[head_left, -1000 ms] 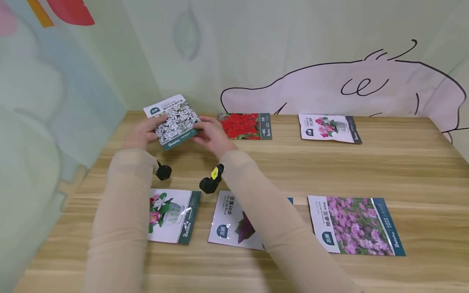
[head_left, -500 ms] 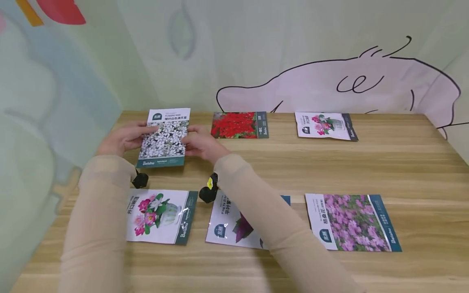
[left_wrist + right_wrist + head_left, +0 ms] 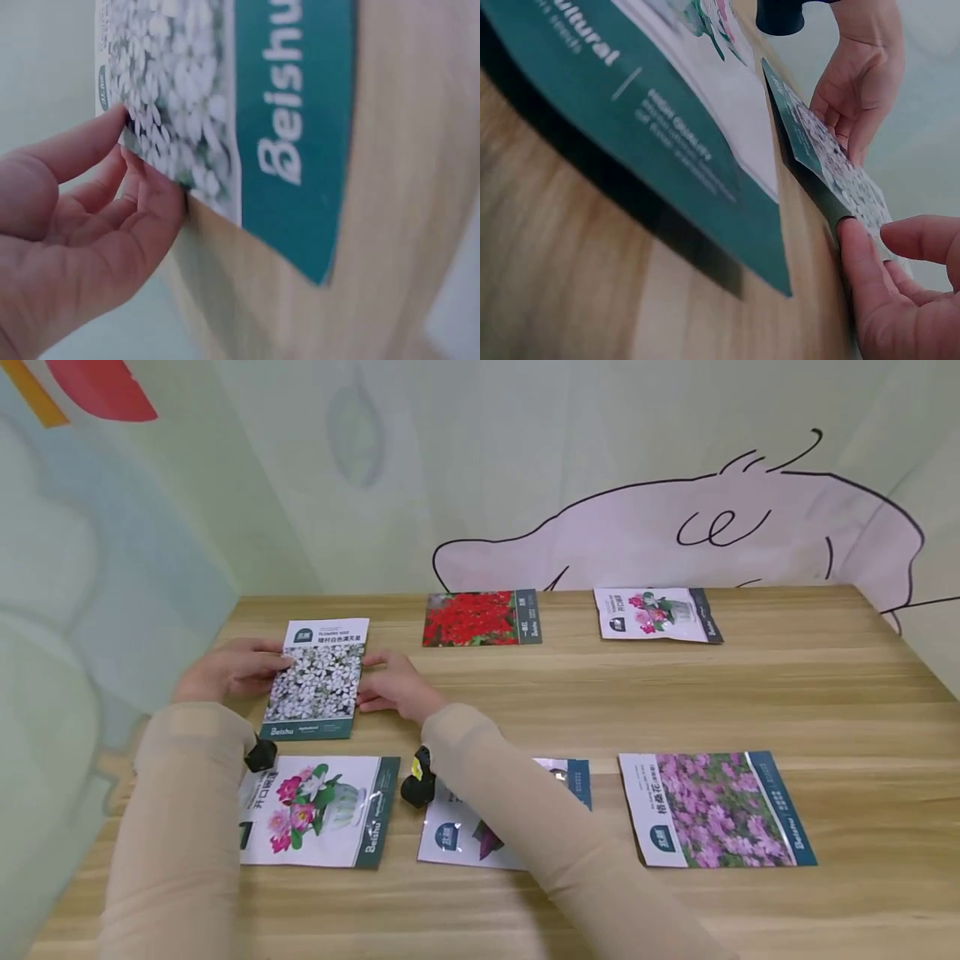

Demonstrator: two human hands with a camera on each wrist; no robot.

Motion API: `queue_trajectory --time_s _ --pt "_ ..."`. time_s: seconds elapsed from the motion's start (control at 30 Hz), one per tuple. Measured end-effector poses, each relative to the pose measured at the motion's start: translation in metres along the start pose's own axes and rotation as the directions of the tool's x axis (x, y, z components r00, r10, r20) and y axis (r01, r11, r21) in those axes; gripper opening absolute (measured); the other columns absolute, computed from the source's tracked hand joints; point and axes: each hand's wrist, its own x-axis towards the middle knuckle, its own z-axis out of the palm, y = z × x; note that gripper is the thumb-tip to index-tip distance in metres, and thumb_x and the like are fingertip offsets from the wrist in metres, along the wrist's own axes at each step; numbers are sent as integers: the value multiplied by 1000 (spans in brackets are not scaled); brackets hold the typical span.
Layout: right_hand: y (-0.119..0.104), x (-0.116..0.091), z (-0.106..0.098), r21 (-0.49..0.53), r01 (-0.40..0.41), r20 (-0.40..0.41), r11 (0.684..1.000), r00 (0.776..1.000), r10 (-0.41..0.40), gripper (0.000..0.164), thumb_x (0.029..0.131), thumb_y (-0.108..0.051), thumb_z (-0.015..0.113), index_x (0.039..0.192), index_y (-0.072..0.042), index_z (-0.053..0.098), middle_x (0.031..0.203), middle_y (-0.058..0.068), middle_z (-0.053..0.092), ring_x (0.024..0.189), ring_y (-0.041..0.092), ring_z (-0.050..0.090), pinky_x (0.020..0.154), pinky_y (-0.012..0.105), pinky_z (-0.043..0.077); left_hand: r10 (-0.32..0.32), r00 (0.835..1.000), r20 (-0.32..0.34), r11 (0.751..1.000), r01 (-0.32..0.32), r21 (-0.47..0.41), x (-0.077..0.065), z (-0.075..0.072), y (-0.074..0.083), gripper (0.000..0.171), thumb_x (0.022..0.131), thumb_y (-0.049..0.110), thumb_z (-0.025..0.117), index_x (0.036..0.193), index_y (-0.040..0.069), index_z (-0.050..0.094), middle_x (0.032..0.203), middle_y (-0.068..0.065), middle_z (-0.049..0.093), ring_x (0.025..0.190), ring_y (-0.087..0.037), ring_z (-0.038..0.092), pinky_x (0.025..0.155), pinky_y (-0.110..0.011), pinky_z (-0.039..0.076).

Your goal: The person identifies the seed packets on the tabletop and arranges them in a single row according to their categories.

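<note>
A seed packet (image 3: 313, 681) printed with white flowers is low over the table's back left, slightly tilted, its green "Beishu" band toward me. My left hand (image 3: 234, 668) pinches its left edge. In the left wrist view, the thumb (image 3: 90, 142) lies on the printed front and the other fingers are behind. My right hand (image 3: 397, 685) is at the packet's right edge. In the right wrist view, its fairly straight fingers (image 3: 866, 262) touch that edge, while the thumb (image 3: 922, 236) stands apart from them.
At the back lie a red-flower packet (image 3: 471, 618) and a flower-bowl packet (image 3: 656, 614). The front row has another flower-bowl packet (image 3: 318, 810), a purple-leaf packet (image 3: 472, 835) partly under my right forearm, and a pink-flower packet (image 3: 716, 810). Walls border the wooden table (image 3: 847, 710).
Both hands have brought the white-flower packet down and toward me, turning it from slanted to nearly straight. My right thumb has moved from its front to its edge.
</note>
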Motion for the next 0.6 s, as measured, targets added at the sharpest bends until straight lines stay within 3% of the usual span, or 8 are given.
queue_trajectory --time_s 0.17,0.3,0.4,0.5,0.6 --pt "-1 -2 0 -23 -9 22 1000 1000 10 42 84 15 49 124 3 45 64 14 54 54 19 54 49 24 49 24 997 -67 995 -17 103 -2 1 1 46 94 19 56 127 -9 42 88 9 53 78 -6 51 69 -20 48" --pt "-3 -4 -4 -74 -9 44 997 999 12 42 87 11 50 128 5 44 71 16 58 57 19 56 52 27 52 15 995 -103 987 1 160 -2 2 1 48 94 18 56 128 -10 39 104 -6 51 79 -8 48 67 -20 47" --pt "-5 -5 -9 -123 -4 55 992 998 11 41 88 8 51 129 5 45 79 20 61 59 19 57 56 29 54 1 992 -125 979 25 204 -3 3 2 52 94 20 55 132 -10 35 120 -19 41 83 -11 47 68 -19 47" --pt "-7 -8 -16 -166 2 73 986 997 10 41 88 5 51 129 4 47 84 22 62 62 19 58 60 30 55 8 989 -146 969 29 247 -5 3 2 50 93 20 55 129 -11 37 118 -22 42 86 -18 48 70 -23 46" --pt "-12 -9 -26 -203 13 97 979 995 7 40 89 3 51 129 4 47 85 19 62 64 20 59 63 30 55 34 976 -213 952 34 306 -9 2 3 47 91 19 57 123 -11 41 109 -21 44 88 -27 45 70 -30 44"
